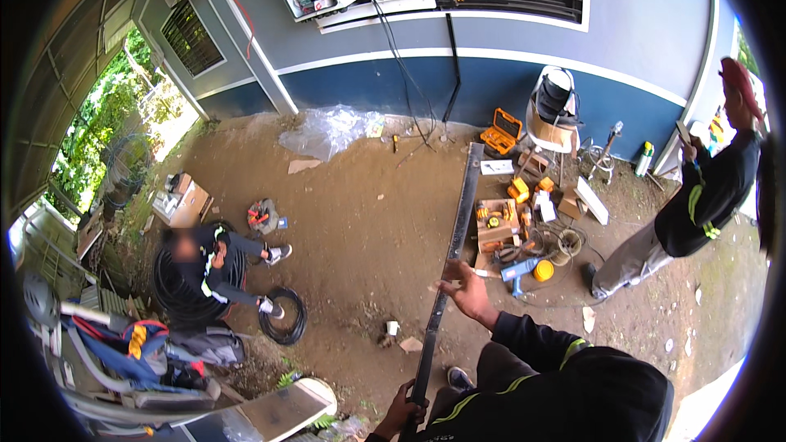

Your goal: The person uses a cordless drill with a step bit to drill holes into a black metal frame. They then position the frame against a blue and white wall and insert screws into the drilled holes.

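A long, straight black bar (463, 217) runs from low in front of me up toward the house wall. My left hand (399, 413) is closed round its lower end. Farther along, my right hand (473, 293) has its thumb and fingers bent over the bar's edge, closed on it; the undersides of the fingertips are hidden. Both of my sleeves are dark, and a yellow-green stripe shows on the right one. One of my shoes (460, 380) stands on the dirt just right of the bar.
Right of the bar lie a blue power tool (517, 270), a yellow lid (543, 270), a tool-filled box (494, 233) and an orange case (502, 131). One person (708, 188) stands at right; another (214, 262) sits on coiled black cable at left. Plastic sheeting (327, 133) lies by the wall.
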The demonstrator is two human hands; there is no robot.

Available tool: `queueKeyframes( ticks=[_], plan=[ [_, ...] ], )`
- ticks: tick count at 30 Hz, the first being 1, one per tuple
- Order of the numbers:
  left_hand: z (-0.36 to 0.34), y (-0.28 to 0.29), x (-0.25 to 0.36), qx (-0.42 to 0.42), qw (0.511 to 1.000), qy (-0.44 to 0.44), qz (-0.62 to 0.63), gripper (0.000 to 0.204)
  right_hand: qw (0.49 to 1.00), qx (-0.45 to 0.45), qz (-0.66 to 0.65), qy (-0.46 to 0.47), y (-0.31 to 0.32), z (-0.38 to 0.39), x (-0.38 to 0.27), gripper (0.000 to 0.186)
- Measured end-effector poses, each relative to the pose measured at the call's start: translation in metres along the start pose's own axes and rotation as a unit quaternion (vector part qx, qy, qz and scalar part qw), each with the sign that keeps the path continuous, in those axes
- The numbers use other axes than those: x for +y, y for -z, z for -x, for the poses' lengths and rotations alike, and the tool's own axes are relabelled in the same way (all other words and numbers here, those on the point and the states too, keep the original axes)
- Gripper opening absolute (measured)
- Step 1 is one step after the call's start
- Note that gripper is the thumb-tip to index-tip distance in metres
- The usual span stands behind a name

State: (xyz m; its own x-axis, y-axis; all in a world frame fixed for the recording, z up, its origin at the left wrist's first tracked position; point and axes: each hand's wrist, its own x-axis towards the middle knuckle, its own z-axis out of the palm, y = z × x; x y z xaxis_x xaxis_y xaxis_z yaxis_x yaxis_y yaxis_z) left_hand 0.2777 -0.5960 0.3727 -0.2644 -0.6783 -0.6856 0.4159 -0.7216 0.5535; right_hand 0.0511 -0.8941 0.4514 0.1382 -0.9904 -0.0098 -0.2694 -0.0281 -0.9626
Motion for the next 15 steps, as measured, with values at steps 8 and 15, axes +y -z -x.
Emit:
queueKeyframes(
  ticks=[8,15],
  plan=[
    [-0.166,0.04,0.259,-0.067,0.997,0.025,-0.008,0.089,0.975,-0.013,-0.012,-0.224,-0.028,-0.225,0.053,0.058],
    [-0.313,0.037,0.523,-0.097,0.995,-0.034,0.013,0.082,0.853,-0.18,-0.121,-0.475,-0.12,-0.443,0.022,0.071]
  ],
)
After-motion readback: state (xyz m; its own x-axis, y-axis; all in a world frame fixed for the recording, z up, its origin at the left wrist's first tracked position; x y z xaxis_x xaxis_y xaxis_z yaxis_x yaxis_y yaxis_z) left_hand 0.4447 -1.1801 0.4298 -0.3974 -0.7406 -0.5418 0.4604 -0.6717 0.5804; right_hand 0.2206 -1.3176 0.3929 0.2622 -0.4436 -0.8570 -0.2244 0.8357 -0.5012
